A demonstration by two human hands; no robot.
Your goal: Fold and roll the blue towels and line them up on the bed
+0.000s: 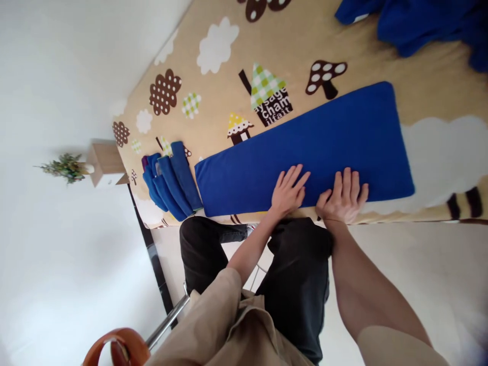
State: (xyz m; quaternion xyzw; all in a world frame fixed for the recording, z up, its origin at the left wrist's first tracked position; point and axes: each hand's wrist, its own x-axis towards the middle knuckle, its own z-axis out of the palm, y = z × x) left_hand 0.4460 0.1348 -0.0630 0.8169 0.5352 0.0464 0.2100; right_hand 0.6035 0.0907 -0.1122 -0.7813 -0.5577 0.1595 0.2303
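Observation:
A long blue towel (324,142), folded into a flat strip, lies along the near edge of a bed with a tan patterned cover (213,112). My left hand (288,190) rests flat on the towel's near edge, fingers stretched out and apart. My right hand (343,199) lies flat beside it on the same edge, fingers extended. Neither hand grips anything.
A stack of folded blue towels (171,178) sits at the towel's left end. A heap of unfolded blue cloth (427,23) lies at the far right of the bed. A small wooden table (104,162) with a plant (64,166) stands by the white wall.

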